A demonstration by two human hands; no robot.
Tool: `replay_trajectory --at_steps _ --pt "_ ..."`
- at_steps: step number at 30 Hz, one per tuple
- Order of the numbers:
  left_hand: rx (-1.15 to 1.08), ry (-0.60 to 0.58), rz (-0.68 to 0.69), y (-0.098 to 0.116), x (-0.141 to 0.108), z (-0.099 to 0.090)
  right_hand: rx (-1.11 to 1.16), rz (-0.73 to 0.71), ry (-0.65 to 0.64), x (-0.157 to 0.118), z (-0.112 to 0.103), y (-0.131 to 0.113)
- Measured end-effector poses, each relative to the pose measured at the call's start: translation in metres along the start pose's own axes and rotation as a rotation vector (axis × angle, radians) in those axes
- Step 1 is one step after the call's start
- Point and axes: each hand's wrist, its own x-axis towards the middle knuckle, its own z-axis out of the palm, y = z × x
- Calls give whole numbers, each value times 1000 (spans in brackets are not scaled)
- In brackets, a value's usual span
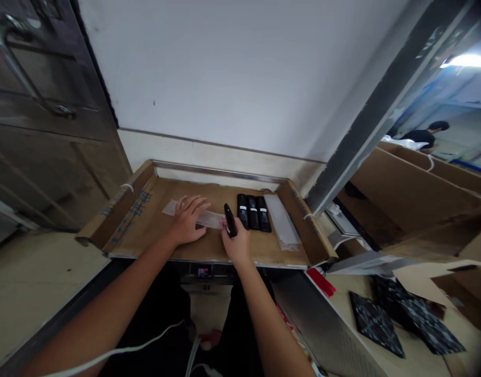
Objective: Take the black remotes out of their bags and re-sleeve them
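Observation:
My left hand (190,220) lies with its fingers spread, pressing down on a clear plastic sleeve (212,220) on the cardboard. In my right hand (237,242) is a black remote control (230,221), gripped upright at the right end of that sleeve. Just to the right, three black remote controls (253,212) lie side by side, each with a white label. Beyond them rests a stack of clear plastic sleeves (281,222).
The cardboard-lined work surface (146,235) has raised cardboard sides. Behind it stands a white wall (232,68); a metal door (47,104) is at left. Large cardboard boxes (421,199) stand at right, with dark patterned bags (376,322) below. Another person (421,137) is far off.

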Motion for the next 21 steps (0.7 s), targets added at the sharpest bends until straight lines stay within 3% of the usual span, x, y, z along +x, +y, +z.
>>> replay_trajectory --at_steps 5,8,15,21 --pt "-76 -191 39 2 9 8 162 66 69 5 6 10" --pt "-99 -243 54 7 20 15 228 68 62 6 8 14" --pt "-49 -214 54 17 32 26 262 56 137 6 4 10" --pt "22 -154 -29 16 29 22 342 231 290 8 2 13"
